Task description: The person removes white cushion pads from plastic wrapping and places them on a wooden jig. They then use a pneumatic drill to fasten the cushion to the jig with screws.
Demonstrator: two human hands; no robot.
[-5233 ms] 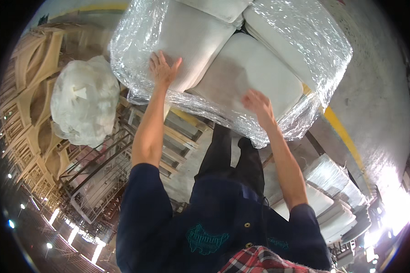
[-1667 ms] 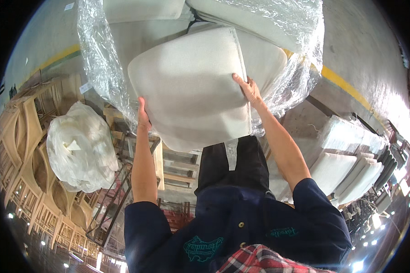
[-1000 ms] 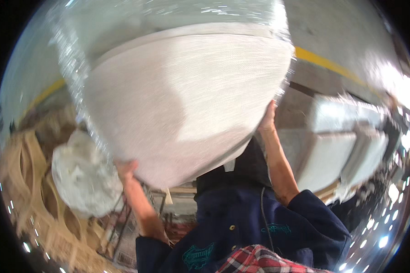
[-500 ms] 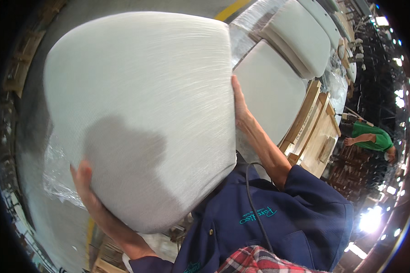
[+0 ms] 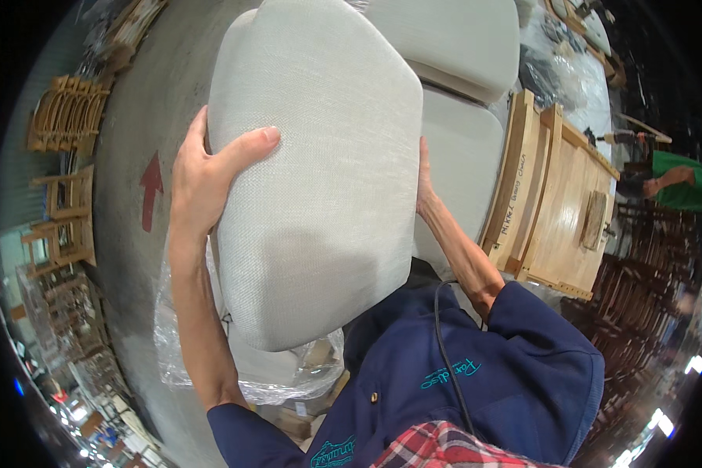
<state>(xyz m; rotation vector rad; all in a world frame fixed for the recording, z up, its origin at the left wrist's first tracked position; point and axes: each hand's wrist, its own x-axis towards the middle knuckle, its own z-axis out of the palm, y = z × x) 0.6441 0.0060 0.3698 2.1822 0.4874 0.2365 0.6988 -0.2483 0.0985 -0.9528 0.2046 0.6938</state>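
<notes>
in front of the person's chest, a pale grey cushion (image 5: 312, 171) was held upright between both hands. the left hand (image 5: 203, 175) gripped its left edge, fingers (image 5: 246, 144) wrapped over the front. the right hand (image 5: 423, 183) pressed flat on the right edge, its fingers hidden behind. both forearms reached upward. clear plastic wrap (image 5: 249, 374) hung below; more cushions (image 5: 460, 47) lay beyond, beside a wooden frame (image 5: 554, 203).

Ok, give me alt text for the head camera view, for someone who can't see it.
A person holds a large pale grey cushion up between both hands, left hand gripping its left edge, right hand on its right edge. More cushions lie behind it, a light wooden frame to the right, clear plastic wrap below.
</notes>
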